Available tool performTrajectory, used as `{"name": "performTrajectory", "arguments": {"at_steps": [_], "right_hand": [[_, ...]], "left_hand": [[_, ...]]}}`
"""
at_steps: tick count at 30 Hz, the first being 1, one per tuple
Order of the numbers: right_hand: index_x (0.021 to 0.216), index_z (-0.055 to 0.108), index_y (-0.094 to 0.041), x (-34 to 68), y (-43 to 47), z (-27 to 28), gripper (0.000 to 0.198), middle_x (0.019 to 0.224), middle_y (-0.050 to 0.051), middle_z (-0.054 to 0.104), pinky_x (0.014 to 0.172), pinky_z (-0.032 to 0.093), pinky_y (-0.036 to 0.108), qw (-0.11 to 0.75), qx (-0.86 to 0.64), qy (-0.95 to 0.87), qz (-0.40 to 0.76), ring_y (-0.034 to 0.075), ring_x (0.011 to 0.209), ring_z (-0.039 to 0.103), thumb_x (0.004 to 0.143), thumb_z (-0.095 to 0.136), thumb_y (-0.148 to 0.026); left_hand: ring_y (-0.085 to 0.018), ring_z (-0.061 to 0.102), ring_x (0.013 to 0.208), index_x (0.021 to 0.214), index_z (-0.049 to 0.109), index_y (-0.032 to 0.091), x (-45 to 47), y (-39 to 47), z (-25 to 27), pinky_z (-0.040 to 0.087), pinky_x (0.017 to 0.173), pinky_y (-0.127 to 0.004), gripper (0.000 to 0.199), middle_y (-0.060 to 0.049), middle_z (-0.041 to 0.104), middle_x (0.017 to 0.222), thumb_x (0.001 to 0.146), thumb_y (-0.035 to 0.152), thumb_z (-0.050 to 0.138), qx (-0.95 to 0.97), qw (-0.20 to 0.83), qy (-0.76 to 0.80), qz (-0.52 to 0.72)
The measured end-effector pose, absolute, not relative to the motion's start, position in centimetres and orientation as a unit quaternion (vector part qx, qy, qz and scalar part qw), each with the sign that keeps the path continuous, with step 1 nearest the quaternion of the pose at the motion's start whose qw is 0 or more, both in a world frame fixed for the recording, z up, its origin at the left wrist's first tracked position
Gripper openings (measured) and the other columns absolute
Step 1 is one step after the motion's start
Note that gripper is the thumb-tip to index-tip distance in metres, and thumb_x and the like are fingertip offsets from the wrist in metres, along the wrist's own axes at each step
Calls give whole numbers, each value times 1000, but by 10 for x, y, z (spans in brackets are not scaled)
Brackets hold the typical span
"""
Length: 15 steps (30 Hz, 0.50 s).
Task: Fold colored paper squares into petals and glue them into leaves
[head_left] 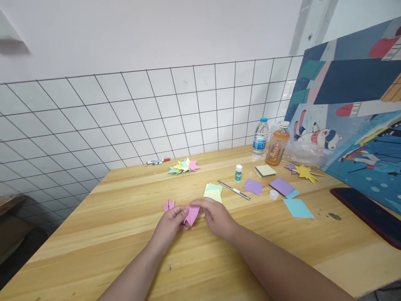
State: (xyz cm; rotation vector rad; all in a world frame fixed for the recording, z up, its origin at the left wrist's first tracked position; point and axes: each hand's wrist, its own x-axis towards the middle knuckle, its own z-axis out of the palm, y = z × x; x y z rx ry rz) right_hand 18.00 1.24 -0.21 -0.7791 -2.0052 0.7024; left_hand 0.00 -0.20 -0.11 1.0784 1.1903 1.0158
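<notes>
- A folded piece of pink paper [192, 215] is held above the near middle of the wooden bench [103, 225], between the two hands.
- The paper is gripped by the left hand [173, 216], with the thumb pressed on its face and the fingers tucked behind (these are partly hidden).
- The paper's upper right edge is met by the curved fingers of the right hand [216, 215], which is half closed; whether the edge is pinched or only touched cannot be told.
- A small folded pink paper piece [169, 205] is seen lying just beyond the left hand.
- Pale green and yellow paper sheets [213, 192] are overlapped just beyond the right hand.
- To the right of these, a slim silver-and-white craft knife [234, 190] is laid at a slant, with a white-capped green glue stick [238, 173] stood upright behind it.
- Farther right, a purple paper square [253, 187], a round white plastic cap [273, 194] and a light blue paper sheet [298, 208] are spread out.
- Near the wall, a cluster of multicoloured pointed paper folds [184, 166] is set down (pink is shown at its right end).
- At the back right, a clear water bottle [260, 140] and an amber drink bottle [277, 144] are stood side by side.
</notes>
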Motion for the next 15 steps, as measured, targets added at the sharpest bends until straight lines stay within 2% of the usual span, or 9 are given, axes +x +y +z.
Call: {"name": "performTrajectory", "arguments": {"at_steps": [3,9,15], "right_hand": [[102,66,-24,181,14,-5,45,107,2,65,86,45,28,417,-303,-825,231,14,98,59,76,40,3],[103,66,-25,179,17,-7,37,105,0,68,85,45,29,407,-325,-835,180,15,94,60,81,47,-3],[93,69,-26,179,16,-4,23,97,-1,69,83,44,27,417,-350,-823,162,13,89,59,82,55,-12]], "left_hand": [[-9,53,54,82,66,13,-1,-2,0,43,52,-19,32,0,60,60,70,43,69,455,595,500,435],[-11,58,61,85,66,14,1,-4,1,47,60,-22,35,-2,65,68,65,42,73,440,598,506,438],[-11,56,57,84,65,13,2,-2,0,47,58,-23,40,-1,63,64,62,45,74,447,581,520,439]]}}
